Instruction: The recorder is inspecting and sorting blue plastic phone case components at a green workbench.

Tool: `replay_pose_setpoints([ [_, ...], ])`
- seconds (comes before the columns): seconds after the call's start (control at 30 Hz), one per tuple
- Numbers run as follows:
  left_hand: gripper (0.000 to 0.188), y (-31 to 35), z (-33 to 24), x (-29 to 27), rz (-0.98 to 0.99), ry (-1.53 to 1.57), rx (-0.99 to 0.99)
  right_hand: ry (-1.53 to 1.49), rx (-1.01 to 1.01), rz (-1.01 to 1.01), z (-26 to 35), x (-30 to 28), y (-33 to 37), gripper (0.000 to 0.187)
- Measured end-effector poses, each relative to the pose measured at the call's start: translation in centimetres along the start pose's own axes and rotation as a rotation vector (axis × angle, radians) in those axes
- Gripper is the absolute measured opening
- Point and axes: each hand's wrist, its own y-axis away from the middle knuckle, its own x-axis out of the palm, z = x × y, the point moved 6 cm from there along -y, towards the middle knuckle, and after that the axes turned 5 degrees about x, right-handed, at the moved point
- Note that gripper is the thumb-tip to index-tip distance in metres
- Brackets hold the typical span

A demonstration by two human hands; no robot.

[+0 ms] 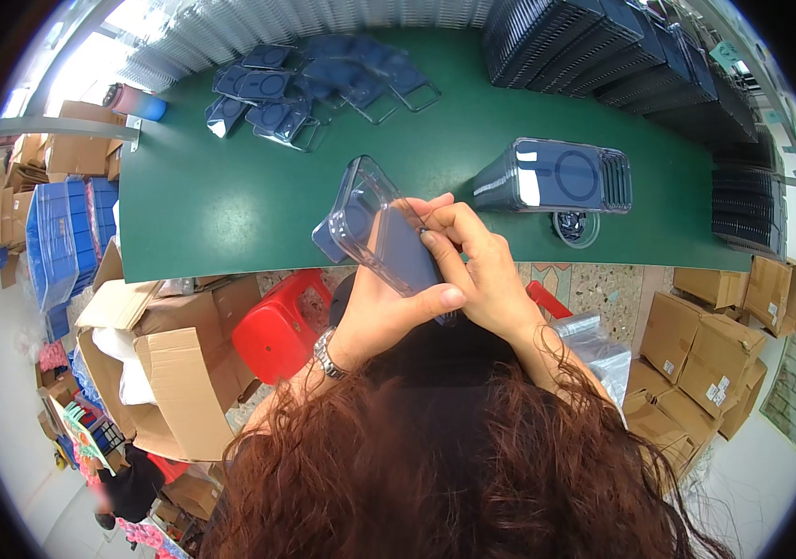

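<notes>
My left hand [381, 312], with a metal watch on its wrist, is closed around a clear phone case with a dark blue back [401, 250], held tilted above the table's near edge. My right hand [491, 275] meets it at the case's right side edge. Thumb and index finger there pinch a small dark piece [423, 230] against the rim; its exact shape is too small to tell. Behind the held case shows part of another blue phone case [326, 240]. To the right, a neat stack of phone cases [556, 177] lies beside a small clear bowl [593, 239] of small dark parts.
A loose pile of phone cases [267, 88] spreads over the far left of the green table [202, 205]. Tall rows of stacked cases [547, 42] line the far right. A pink-and-blue bottle [135, 102], a red stool [272, 331] and cardboard boxes [188, 382] surround me.
</notes>
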Motion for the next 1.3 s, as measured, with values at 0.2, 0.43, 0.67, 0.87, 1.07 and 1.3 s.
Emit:
replay_pose_setpoints([
  [0.2, 0.096, 0.0, -0.5, 0.8, 0.066, -0.031, -0.076, -0.095, 0.111, 0.110, 0.2, 0.0, 0.5, 0.020],
  [0.43, 0.100, 0.5, -0.2, 0.9, 0.018, -0.184, -0.012, -0.174, 0.162, 0.138, -0.3, 0.6, 0.6, 0.029],
  [0.67, 0.099, 0.6, -0.7, 0.7, 0.039, -0.015, -0.096, -0.246, 0.231, 0.281, -1.0, 0.4, 0.6, 0.030],
  [0.87, 0.095, 1.2, -0.7, 1.0, 0.067, -0.164, -0.045, -0.100, 0.288, 0.308, 0.6, 0.1, 1.0, 0.029],
  [1.07, 0.096, 1.1, -0.8, 1.2, 0.079, -0.144, -0.046, -0.353, 0.212, 0.304, -0.6, 0.4, 1.3, 0.033],
  [1.3, 0.092, 1.0, -1.1, 1.2, 0.122, -0.072, -0.121, -0.377, 0.308, 0.316, -0.2, 0.1, 1.5, 0.038],
])
